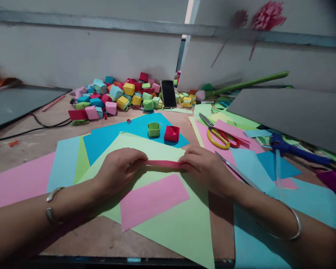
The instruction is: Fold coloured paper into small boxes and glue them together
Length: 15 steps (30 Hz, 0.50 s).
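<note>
My left hand (118, 169) and my right hand (204, 167) each pinch one end of a narrow folded pink paper strip (164, 163), pressing it down on a large pale green sheet (168, 220). A pink rectangle of paper (152, 200) lies on that green sheet just in front of my hands. Beyond the strip, a small green paper box (154, 129) and a small red paper box (171, 133) stand on a blue sheet (120, 132). Both wrists wear metal bangles.
A heap of coloured paper boxes (116, 95) and a black phone (168, 93) sit at the back. Yellow-handled scissors (217, 134) and blue-handled scissors (294, 149) lie to the right among paper sheets. A grey board (296, 112) leans at right, a cable (42, 125) runs at left.
</note>
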{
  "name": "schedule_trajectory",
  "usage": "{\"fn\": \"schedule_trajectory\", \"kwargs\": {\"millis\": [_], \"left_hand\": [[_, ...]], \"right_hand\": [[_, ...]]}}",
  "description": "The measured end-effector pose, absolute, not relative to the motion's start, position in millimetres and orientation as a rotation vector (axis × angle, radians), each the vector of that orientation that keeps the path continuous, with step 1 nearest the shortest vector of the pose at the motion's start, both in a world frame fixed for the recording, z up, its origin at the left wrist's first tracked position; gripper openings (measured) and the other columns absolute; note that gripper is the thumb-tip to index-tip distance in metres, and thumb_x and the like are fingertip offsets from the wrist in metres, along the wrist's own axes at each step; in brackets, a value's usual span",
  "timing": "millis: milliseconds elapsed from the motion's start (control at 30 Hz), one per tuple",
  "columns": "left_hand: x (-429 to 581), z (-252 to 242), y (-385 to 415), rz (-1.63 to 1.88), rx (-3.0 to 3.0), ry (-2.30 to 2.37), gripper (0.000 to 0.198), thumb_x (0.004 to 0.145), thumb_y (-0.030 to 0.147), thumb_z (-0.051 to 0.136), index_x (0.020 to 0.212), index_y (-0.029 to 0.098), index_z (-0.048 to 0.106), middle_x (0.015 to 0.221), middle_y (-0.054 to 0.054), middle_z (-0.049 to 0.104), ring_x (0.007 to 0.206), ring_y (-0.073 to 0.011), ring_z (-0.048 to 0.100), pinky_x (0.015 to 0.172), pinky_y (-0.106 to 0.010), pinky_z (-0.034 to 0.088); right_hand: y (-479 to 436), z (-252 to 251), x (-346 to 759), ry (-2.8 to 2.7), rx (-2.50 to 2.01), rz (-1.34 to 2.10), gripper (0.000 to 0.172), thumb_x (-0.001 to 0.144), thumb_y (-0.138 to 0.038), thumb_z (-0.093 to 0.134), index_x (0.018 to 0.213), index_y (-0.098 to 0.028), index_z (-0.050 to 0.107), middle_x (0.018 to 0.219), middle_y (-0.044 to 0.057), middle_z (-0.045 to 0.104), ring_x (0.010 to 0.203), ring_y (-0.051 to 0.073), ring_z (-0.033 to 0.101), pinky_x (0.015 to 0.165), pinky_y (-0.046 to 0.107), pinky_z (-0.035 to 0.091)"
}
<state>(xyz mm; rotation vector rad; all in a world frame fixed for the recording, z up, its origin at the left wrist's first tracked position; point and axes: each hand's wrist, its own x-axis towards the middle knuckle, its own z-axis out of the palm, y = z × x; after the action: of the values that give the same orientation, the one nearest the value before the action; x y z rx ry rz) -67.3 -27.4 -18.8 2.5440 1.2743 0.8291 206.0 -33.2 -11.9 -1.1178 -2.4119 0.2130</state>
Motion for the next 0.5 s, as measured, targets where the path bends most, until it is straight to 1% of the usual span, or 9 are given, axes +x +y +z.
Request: {"fn": "schedule_trajectory", "kwargs": {"millis": [100,167,200,233,300,333,400,500], "left_hand": [[-66.5,-15.6,-27.9,0.853,2.462,1.333,0.015,0.085,0.021,0.056,0.087,0.021,0.071,0.078,-0.002,0.075,0.068,-0.0152,0.065,0.06,-0.025,0.046],[-66.0,-14.2,-27.3,0.855,2.419,1.348,0.016,0.086,0.025,0.056,0.086,0.021,0.071,0.076,-0.001,0.075,0.066,-0.0148,0.065,0.06,-0.025,0.046],[-65.9,-13.7,-26.9,0.851,2.403,1.353,0.016,0.087,0.026,0.056,0.086,0.021,0.071,0.076,-0.001,0.075,0.065,-0.0148,0.064,0.06,-0.025,0.046],[-65.9,-13.4,-26.5,0.844,2.388,1.357,0.016,0.087,0.027,0.056,0.086,0.021,0.071,0.076,-0.001,0.075,0.065,-0.0149,0.065,0.06,-0.025,0.046],[-66.2,-13.4,-25.8,0.829,2.363,1.36,0.015,0.087,0.027,0.057,0.087,0.022,0.071,0.077,-0.001,0.075,0.066,-0.0153,0.065,0.059,-0.025,0.045],[-66.4,-13.6,-25.5,0.825,2.353,1.364,0.015,0.088,0.028,0.057,0.087,0.022,0.071,0.077,-0.001,0.075,0.066,-0.0155,0.065,0.059,-0.026,0.045],[-66.9,-13.8,-25.1,0.831,2.346,1.364,0.015,0.087,0.029,0.058,0.086,0.021,0.071,0.076,-0.002,0.075,0.066,-0.0162,0.065,0.059,-0.027,0.044],[-67.1,-13.0,-24.3,0.848,2.351,1.351,0.015,0.087,0.027,0.059,0.085,0.02,0.071,0.075,-0.003,0.072,0.067,-0.0165,0.063,0.059,-0.027,0.042]], "right_hand": [[-32.7,-11.4,205.9,-2.432,-1.059,0.188,0.013,0.092,-0.018,0.054,0.095,-0.015,0.066,0.091,0.01,0.069,0.092,0.023,0.062,0.074,0.033,0.049],[-32.0,-11.0,206.5,-2.438,-1.043,0.182,0.018,0.09,-0.022,0.059,0.105,-0.015,0.064,0.094,0.011,0.07,0.094,0.024,0.062,0.075,0.034,0.049],[-31.6,-10.6,206.9,-2.438,-1.042,0.187,0.02,0.09,-0.023,0.06,0.108,-0.014,0.063,0.095,0.011,0.07,0.094,0.025,0.062,0.075,0.034,0.049],[-31.3,-10.0,207.4,-2.435,-1.042,0.197,0.019,0.09,-0.022,0.06,0.106,-0.014,0.063,0.095,0.011,0.07,0.094,0.024,0.062,0.074,0.033,0.049],[-30.8,-8.2,208.2,-2.419,-1.039,0.216,0.01,0.091,-0.02,0.057,0.096,-0.016,0.065,0.089,0.009,0.07,0.089,0.022,0.062,0.072,0.031,0.048],[-30.6,-7.1,208.5,-2.407,-1.039,0.223,0.011,0.092,-0.019,0.055,0.09,-0.017,0.065,0.084,0.008,0.069,0.084,0.02,0.062,0.07,0.029,0.047],[-30.2,-5.1,209.0,-2.383,-1.042,0.237,0.018,0.093,-0.019,0.052,0.08,-0.018,0.064,0.075,0.005,0.067,0.075,0.017,0.061,0.064,0.027,0.044],[-29.1,-2.9,209.7,-2.35,-1.058,0.299,0.021,0.094,-0.022,0.053,0.075,-0.018,0.063,0.07,0.003,0.066,0.068,0.014,0.059,0.059,0.024,0.041]]}}
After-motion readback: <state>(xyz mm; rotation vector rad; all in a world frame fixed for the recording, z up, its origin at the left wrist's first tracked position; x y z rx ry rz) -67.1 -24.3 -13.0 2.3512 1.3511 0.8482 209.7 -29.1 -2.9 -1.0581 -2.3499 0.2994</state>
